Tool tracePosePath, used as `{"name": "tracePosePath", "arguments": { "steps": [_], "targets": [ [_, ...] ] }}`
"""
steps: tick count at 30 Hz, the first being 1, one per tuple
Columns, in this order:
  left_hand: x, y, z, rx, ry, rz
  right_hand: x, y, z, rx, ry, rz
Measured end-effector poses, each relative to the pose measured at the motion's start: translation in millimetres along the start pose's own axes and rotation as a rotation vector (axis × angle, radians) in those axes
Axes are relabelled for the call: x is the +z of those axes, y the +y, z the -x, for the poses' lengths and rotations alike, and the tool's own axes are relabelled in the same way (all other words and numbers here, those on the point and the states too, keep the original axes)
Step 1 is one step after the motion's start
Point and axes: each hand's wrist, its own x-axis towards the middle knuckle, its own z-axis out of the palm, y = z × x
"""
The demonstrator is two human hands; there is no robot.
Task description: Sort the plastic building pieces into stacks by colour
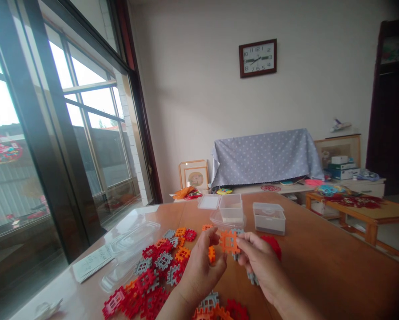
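Right hand (255, 257) pinches 1 orange block (229, 242), seemingly leaving its left side free, before tabletop's (313, 258) far edge; left hand (201, 266) spread.

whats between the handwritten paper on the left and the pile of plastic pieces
In the head view, clear plastic lids lie on the table between the handwritten paper and the pile of plastic pieces.

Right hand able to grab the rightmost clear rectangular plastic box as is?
Probably not cleanly: the right hand pinches an orange square plastic lattice piece. The clear box stands beyond that hand, with nothing visible above it.
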Motion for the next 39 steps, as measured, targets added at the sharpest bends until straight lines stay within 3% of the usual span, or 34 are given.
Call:
{"name": "tracePosePath", "arguments": {
  "steps": [14,22,31,39],
  "targets": [
    [-26.0,5.0,-13.5,-0.068,-0.195,-0.138,1.5,6.7,-2.1,-0.018,-0.051,0.094],
    [-58.5,-41.1,-31.9,-0.267,-0.289,-0.487,-1.0,6.3,-2.7,-0.073,-0.027,0.152],
    [-41.3,-75.1,-27.8,-0.464,-0.427,-0.556,-1.3,10.9,-6.3,-0.070,0.017,0.162],
    [-35.2,-76.2,-26.4,-0.500,-0.445,-0.558,-2.0,10.4,-5.2,-0.084,0.008,0.178]
  ]
}}
